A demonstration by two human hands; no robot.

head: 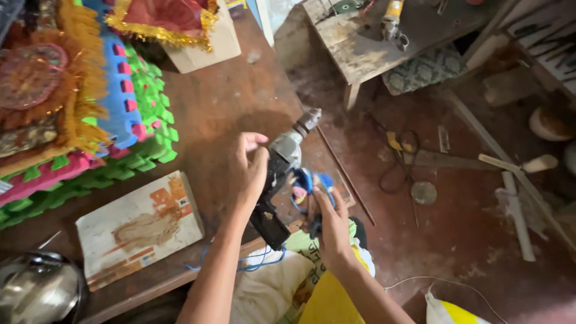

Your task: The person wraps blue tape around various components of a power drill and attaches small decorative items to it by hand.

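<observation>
Both hands grip a power drill (282,180) over the table (228,102).

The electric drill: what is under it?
Under the electric drill, held by left hand and right hand, lie the wooden table's edge and blue wire. Its grip is hidden.

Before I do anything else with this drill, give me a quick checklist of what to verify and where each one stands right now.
1. Left hand steady on the drill: ok, it grips the upper body.
2. Right hand on the handle end: ok, it holds the lower part by the blue cord.
3. Chuck pointing away from both hands: ok, it aims toward the floor beyond the table edge.
4. Bit fitted in the chuck: cannot tell, the tip is blurred.
5. Cord free of tangles: not ok, it loops loosely at the table edge.
6. Plugged in or not: cannot tell, no socket is in view.
</observation>
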